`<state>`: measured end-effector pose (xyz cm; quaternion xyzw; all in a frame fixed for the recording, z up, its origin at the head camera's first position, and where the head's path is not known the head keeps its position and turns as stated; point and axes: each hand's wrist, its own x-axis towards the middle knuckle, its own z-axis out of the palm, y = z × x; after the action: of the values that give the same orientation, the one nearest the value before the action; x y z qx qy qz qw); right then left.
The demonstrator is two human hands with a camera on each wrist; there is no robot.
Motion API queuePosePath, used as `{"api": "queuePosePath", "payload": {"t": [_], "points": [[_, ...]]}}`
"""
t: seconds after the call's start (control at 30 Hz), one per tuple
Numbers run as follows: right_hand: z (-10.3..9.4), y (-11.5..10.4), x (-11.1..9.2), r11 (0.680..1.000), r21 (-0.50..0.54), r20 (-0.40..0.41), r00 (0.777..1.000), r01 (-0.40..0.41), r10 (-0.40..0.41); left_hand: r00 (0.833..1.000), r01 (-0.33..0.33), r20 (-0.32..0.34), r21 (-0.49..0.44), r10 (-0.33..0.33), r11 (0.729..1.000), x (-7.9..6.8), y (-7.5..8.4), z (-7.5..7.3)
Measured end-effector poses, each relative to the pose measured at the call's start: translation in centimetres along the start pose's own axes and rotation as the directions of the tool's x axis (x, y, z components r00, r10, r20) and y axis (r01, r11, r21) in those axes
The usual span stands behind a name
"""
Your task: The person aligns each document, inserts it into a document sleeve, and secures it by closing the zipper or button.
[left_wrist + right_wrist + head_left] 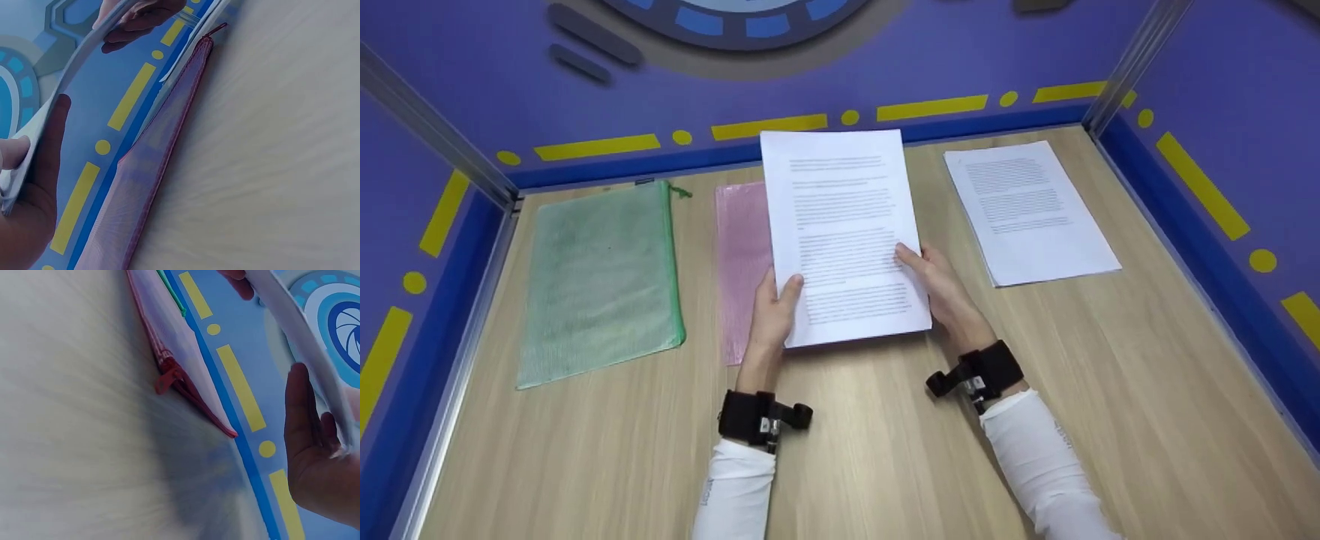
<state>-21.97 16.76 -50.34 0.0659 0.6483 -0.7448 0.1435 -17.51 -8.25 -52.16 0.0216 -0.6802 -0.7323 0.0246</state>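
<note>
A stack of printed paper [847,240] is held up above the table, its text side facing me. My left hand [772,315] grips its left edge, thumb on the front and fingers behind. On the opposite edge my right hand [949,292] holds it the same way. Both wrist views show the stack edge-on and slightly bowed, with the left hand [34,191] and the right hand [320,467] around its edges. Under the stack lies a pink zip pouch [739,262], partly hidden in the head view; its red zipper [169,371] shows in the right wrist view.
A green zip pouch [600,277] lies flat on the left of the wooden table [870,450]. Another stack of printed sheets [1035,214] rests at the right. Purple and blue panels [810,90] wall in the back and both sides.
</note>
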Motion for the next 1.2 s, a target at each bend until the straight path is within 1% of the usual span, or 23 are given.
{"api": "queuePosePath", "payload": {"t": [0.1, 0.17, 0.23, 0.3, 0.43, 0.47, 0.53, 0.57, 0.6, 0.63, 0.73, 0.8, 0.83, 0.87, 1.0, 1.07, 1.1, 1.13, 1.2], "points": [[0.0, 0.1, -0.1, 0.999, 0.029, 0.052, 0.998, -0.045, 0.044, 1.000, -0.018, 0.011, 0.000, 0.018, 1.000, 0.0, 0.1, 0.0], [0.0, 0.2, -0.1, 0.997, 0.041, 0.089, 0.994, -0.065, 0.061, 1.000, -0.023, 0.005, -0.002, 0.023, 1.000, 0.1, 0.1, -0.1], [0.0, 0.2, -0.3, 0.997, 0.033, 0.102, 0.992, -0.071, 0.067, 1.000, -0.026, -0.008, 0.014, 0.026, 1.000, 0.1, 0.2, -0.1], [0.1, 0.1, -0.4, 0.998, 0.012, 0.104, 0.993, -0.056, 0.055, 0.999, -0.030, -0.017, 0.043, 0.030, 0.999, 0.2, 0.2, -0.1], [0.0, -0.2, -0.6, 1.000, -0.013, 0.072, 0.997, -0.019, 0.020, 0.999, -0.027, -0.018, 0.153, 0.030, 0.988, 0.3, 0.4, -0.3], [-0.2, -0.2, -0.6, 1.000, -0.016, 0.066, 0.998, -0.011, 0.012, 1.000, -0.019, -0.014, 0.190, 0.022, 0.982, 0.3, 0.4, -0.4], [-0.6, -0.4, -0.6, 1.000, -0.009, 0.049, 0.999, -0.004, 0.004, 1.000, -0.002, -0.004, 0.284, 0.003, 0.959, 0.2, 0.5, -0.7], [-0.9, -0.4, -0.6, 1.000, -0.004, 0.041, 0.999, -0.001, 0.001, 1.000, 0.005, 0.002, 0.341, -0.006, 0.940, 0.1, 0.6, -0.9], [-1.2, -0.5, -0.6, 1.000, 0.001, 0.035, 0.999, 0.001, -0.001, 1.000, 0.008, 0.008, 0.401, -0.012, 0.916, 0.0, 0.6, -1.0], [-1.6, -0.5, -0.6, 1.000, 0.005, 0.032, 0.999, 0.006, -0.006, 1.000, 0.009, 0.015, 0.467, -0.018, 0.884, -0.2, 0.7, -1.2], [-2.7, -0.7, -0.7, 1.000, 0.012, -0.002, 1.000, 0.013, -0.013, 0.998, -0.010, 0.049, 0.644, -0.028, 0.765, -0.4, 0.9, -1.5], [-3.4, -0.8, -0.7, 1.000, 0.016, -0.016, 1.000, 0.014, -0.014, 0.995, -0.028, 0.089, 0.736, -0.055, 0.676, -0.6, 1.0, -1.6], [-3.8, -0.8, -0.7, 1.000, 0.021, -0.022, 1.000, 0.013, -0.013, 0.991, -0.036, 0.109, 0.773, -0.076, 0.633, -0.7, 1.1, -1.5], [-4.1, -0.9, -0.7, 1.000, 0.026, -0.031, 0.999, 0.011, -0.010, 0.987, -0.045, 0.129, 0.801, -0.098, 0.597, -0.8, 1.1, -1.5], [-5.0, -1.0, -0.5, 0.999, 0.039, -0.051, 0.999, 0.007, -0.005, 0.966, -0.088, 0.189, 0.883, -0.178, 0.460, -1.2, 1.0, -1.5], [-5.4, -1.1, -0.4, 0.999, 0.030, -0.073, 0.997, 0.011, -0.009, 0.959, -0.105, 0.202, 0.906, -0.200, 0.411, -1.2, 1.0, -1.6], [-5.6, -1.1, -0.4, 1.000, 0.024, -0.084, 0.996, 0.011, -0.009, 0.956, -0.111, 0.206, 0.913, -0.209, 0.392, -1.3, 1.0, -1.7], [-5.9, -1.2, -0.4, 1.000, 0.015, -0.093, 0.996, 0.012, -0.010, 0.954, -0.117, 0.210, 0.919, -0.214, 0.376, -1.3, 1.1, -1.8], [-6.4, -1.3, -0.4, 1.000, 0.007, -0.110, 0.994, 0.016, -0.016, 0.948, -0.122, 0.216, 0.925, -0.233, 0.360, -1.3, 1.3, -2.0]]}}
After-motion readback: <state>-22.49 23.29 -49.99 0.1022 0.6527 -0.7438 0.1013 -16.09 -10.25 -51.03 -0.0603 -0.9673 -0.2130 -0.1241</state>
